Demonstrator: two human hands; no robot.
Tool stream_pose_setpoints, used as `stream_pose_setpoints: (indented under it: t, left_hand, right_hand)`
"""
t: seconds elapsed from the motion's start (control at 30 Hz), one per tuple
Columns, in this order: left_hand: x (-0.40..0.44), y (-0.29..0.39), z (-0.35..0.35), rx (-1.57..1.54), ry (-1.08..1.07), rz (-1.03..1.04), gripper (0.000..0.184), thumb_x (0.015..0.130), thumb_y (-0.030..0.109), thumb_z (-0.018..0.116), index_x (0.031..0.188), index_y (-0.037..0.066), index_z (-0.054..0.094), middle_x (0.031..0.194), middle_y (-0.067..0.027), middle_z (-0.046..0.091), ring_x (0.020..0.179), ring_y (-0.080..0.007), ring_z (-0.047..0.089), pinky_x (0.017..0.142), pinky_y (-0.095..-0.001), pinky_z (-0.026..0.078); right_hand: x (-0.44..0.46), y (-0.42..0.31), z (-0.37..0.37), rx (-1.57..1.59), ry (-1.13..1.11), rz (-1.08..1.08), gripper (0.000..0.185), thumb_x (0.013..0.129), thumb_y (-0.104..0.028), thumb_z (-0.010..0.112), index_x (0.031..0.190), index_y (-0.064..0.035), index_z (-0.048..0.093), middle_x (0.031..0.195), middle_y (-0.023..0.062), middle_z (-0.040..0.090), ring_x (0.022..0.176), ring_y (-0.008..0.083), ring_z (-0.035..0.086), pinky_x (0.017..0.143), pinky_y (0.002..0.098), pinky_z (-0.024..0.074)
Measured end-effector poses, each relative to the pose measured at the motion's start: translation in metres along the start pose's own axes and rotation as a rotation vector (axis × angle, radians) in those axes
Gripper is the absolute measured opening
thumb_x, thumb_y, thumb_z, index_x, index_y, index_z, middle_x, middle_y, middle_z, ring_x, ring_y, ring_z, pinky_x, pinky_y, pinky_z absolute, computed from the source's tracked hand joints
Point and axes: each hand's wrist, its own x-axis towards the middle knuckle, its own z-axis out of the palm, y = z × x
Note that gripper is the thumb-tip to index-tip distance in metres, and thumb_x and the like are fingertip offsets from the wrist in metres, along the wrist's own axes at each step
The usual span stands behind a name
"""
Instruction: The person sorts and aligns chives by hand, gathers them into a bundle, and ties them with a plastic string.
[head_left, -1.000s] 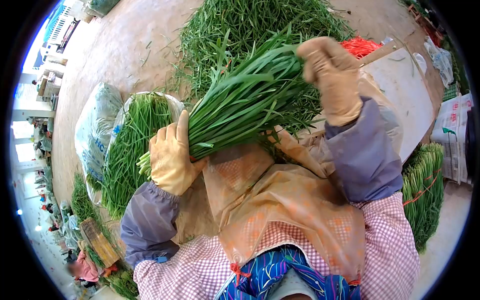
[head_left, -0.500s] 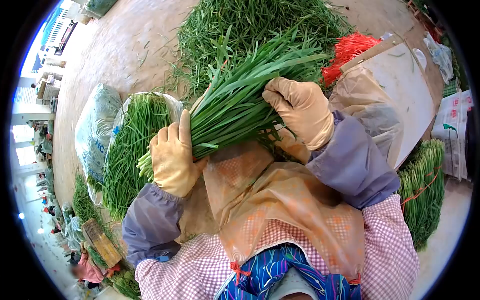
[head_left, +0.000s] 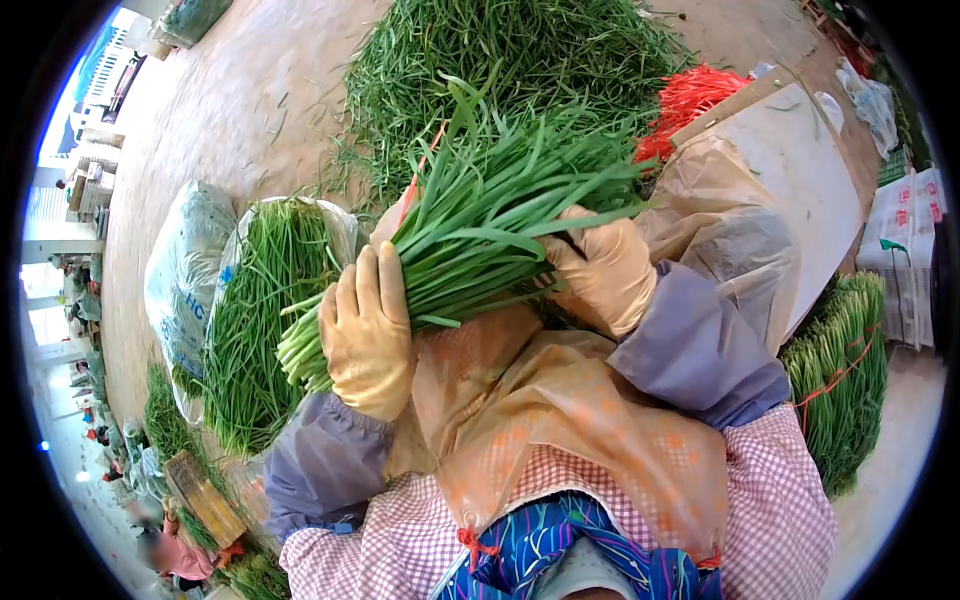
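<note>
A bunch of long green stalks [head_left: 490, 215] lies slantwise above my lap, its pale cut ends at the lower left. My left hand [head_left: 368, 335], in a tan glove, is wrapped round the bunch near those ends. At the leafy end, my right hand [head_left: 602, 272], gloved too, is closed on some of the leaves; its fingertips are partly hidden. A thin red strand [head_left: 424, 172] shows beside the bunch. Loose green leaves [head_left: 500, 60] are heaped on the floor beyond it.
Red ties [head_left: 692, 100] lie at the edge of a white board [head_left: 780, 175] on the right. Left are a bag of stalks [head_left: 270, 320] and a plastic bag [head_left: 187, 290]. A tied bundle [head_left: 838, 375] and white crate [head_left: 902, 255] stand right. Another person [head_left: 180, 552] is far lower left.
My right hand has come down and left from the leaf tips and closed on the leaves. My left hand has shifted slightly right with the bunch, and more of the cut ends shows.
</note>
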Motion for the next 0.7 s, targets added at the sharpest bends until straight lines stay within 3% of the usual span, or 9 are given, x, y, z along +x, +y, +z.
stream_pose_setpoints:
  t: [0.1, 0.17, 0.2, 0.27, 0.3, 0.4, 0.53, 0.6, 0.7]
  left_hand:
    - [-0.004, 0.009, -0.002, 0.103, -0.020, 0.028, 0.100, 0.062, 0.014, 0.078, 0.148, 0.005, 0.027, 0.140, -0.0221, 0.042, 0.121, -0.0373, 0.048, 0.102, -0.0488, 0.036]
    - [-0.007, 0.009, -0.001, 0.115, -0.015, 0.033, 0.095, 0.066, 0.015, 0.076, 0.149, 0.009, 0.028, 0.140, -0.0211, 0.043, 0.120, -0.0370, 0.048, 0.101, -0.0491, 0.037]
    - [-0.007, 0.010, 0.000, 0.117, 0.027, 0.025, 0.081, 0.072, 0.013, 0.068, 0.145, 0.011, 0.034, 0.137, -0.0203, 0.046, 0.117, -0.0351, 0.051, 0.099, -0.0478, 0.039]
    - [-0.005, 0.013, 0.001, 0.123, 0.103, 0.003, 0.055, 0.085, 0.010, 0.052, 0.139, 0.015, 0.044, 0.131, -0.0185, 0.053, 0.111, -0.0313, 0.055, 0.095, -0.0454, 0.044]
    - [-0.004, 0.012, 0.001, 0.129, 0.101, 0.010, 0.055, 0.085, 0.010, 0.052, 0.139, 0.014, 0.043, 0.130, -0.0185, 0.053, 0.109, -0.0307, 0.056, 0.094, -0.0450, 0.044]
    - [0.002, 0.012, -0.003, 0.115, 0.086, 0.017, 0.057, 0.084, 0.009, 0.052, 0.140, 0.012, 0.043, 0.128, -0.0185, 0.053, 0.105, -0.0301, 0.056, 0.092, -0.0450, 0.044]
    - [0.008, 0.015, -0.002, 0.122, 0.090, 0.026, 0.059, 0.083, 0.008, 0.054, 0.141, 0.011, 0.042, 0.127, -0.0180, 0.053, 0.102, -0.0294, 0.056, 0.089, -0.0437, 0.045]
    - [0.007, 0.017, 0.000, 0.137, 0.094, 0.020, 0.060, 0.083, 0.007, 0.054, 0.141, 0.012, 0.042, 0.127, -0.0176, 0.053, 0.103, -0.0293, 0.056, 0.089, -0.0432, 0.046]
    - [0.006, 0.019, 0.001, 0.147, 0.087, 0.011, 0.061, 0.082, 0.007, 0.054, 0.142, 0.012, 0.041, 0.127, -0.0167, 0.052, 0.106, -0.0292, 0.055, 0.091, -0.0432, 0.045]
  right_hand:
    - [-0.006, 0.027, 0.012, 0.310, 0.147, -0.040, 0.013, 0.092, -0.015, 0.063, 0.099, -0.0043, 0.064, 0.083, 0.0090, 0.065, 0.076, 0.0184, 0.061, 0.068, 0.0319, 0.0482]
    - [-0.003, 0.014, -0.016, -0.073, 0.361, 0.125, 0.013, 0.092, -0.018, 0.064, 0.091, -0.0048, 0.063, 0.077, 0.0064, 0.063, 0.070, 0.0148, 0.058, 0.062, 0.0305, 0.0467]
    - [0.000, 0.010, -0.032, 0.069, 0.423, 0.327, 0.016, 0.093, -0.021, 0.064, 0.086, -0.0060, 0.061, 0.072, 0.0028, 0.061, 0.065, 0.0119, 0.055, 0.058, 0.0294, 0.0447]
    - [-0.002, 0.032, -0.064, 0.403, 0.554, 0.296, 0.010, 0.092, -0.017, 0.064, 0.092, -0.0072, 0.063, 0.074, 0.0008, 0.062, 0.068, 0.0114, 0.056, 0.062, 0.0285, 0.0468]
    - [0.001, 0.032, -0.071, 0.557, 0.605, 0.251, 0.009, 0.092, -0.016, 0.065, 0.095, -0.0074, 0.064, 0.078, 0.0013, 0.064, 0.071, 0.0117, 0.058, 0.065, 0.0281, 0.0485]
    - [-0.002, 0.013, -0.072, -0.005, 0.752, 0.067, 0.015, 0.090, -0.012, 0.067, 0.103, -0.0058, 0.065, 0.090, 0.0040, 0.067, 0.082, 0.0123, 0.061, 0.076, 0.0282, 0.0507]
    - [-0.007, -0.025, -0.045, -0.234, 0.411, -0.392, 0.017, 0.088, -0.006, 0.067, 0.105, -0.0050, 0.066, 0.098, 0.0078, 0.068, 0.091, 0.0171, 0.065, 0.081, 0.0304, 0.0520]
    - [-0.003, -0.027, -0.022, -0.185, 0.198, -0.481, 0.017, 0.085, -0.006, 0.069, 0.103, -0.0063, 0.067, 0.093, 0.0085, 0.067, 0.084, 0.0227, 0.066, 0.073, 0.0335, 0.0535]
    - [0.004, -0.022, 0.008, -0.343, 0.092, -0.418, 0.017, 0.081, -0.002, 0.069, 0.097, -0.0071, 0.066, 0.090, 0.0092, 0.066, 0.079, 0.0288, 0.065, 0.070, 0.0347, 0.0530]
